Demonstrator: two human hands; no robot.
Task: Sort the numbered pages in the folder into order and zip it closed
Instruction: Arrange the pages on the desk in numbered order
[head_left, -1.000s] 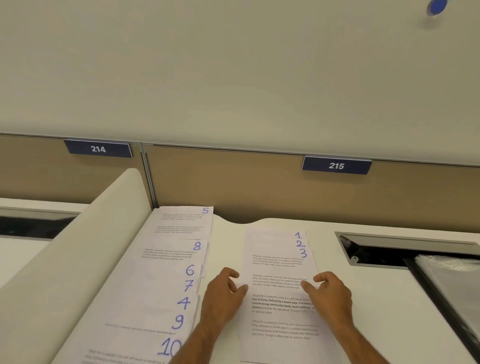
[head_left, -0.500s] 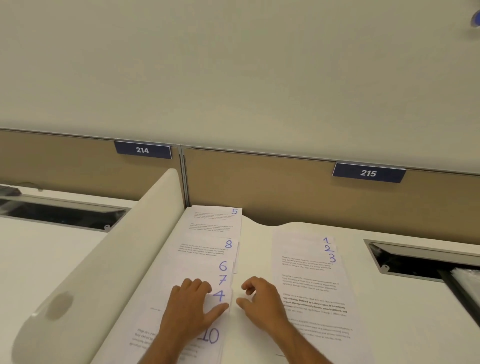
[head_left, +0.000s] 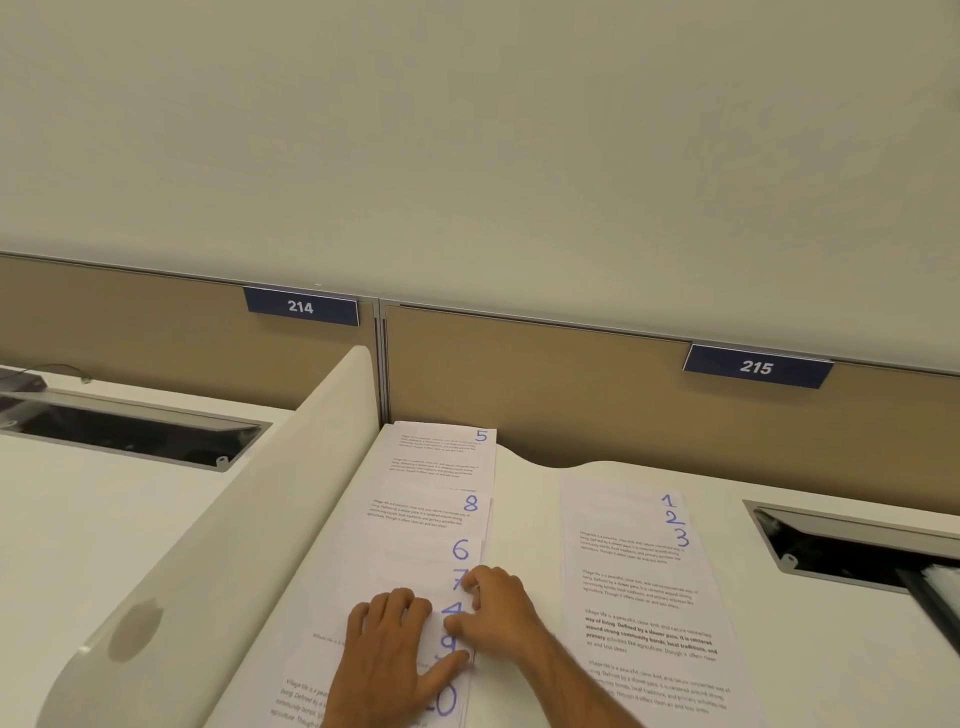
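Note:
A fanned column of white numbered pages (head_left: 415, 514) lies on the left of the desk, showing 5, 8, 6, 7, 4, 9 and 10 from far to near. My left hand (head_left: 395, 654) presses flat on the lower pages, thumb beside the 9. My right hand (head_left: 498, 613) has curled fingers at the column's right edge and pinches page 4 (head_left: 453, 609) by its corner. A second stack (head_left: 639, 597), showing 1, 2, 3, lies to the right, untouched. A sliver of the clear folder (head_left: 943, 587) shows at the far right edge.
A white curved divider (head_left: 208, 545) rises just left of the page column. A tan back panel (head_left: 571, 395) with plates 214 and 215 closes off the desk's far side. An open cable slot (head_left: 841, 556) is sunk into the desk at the right, another (head_left: 130, 431) on the neighbouring desk.
Both hands left the 1-2-3 stack and moved left onto the fanned column. My left hand settled flat; my right hand's fingers closed at page 4's corner. The view panned left.

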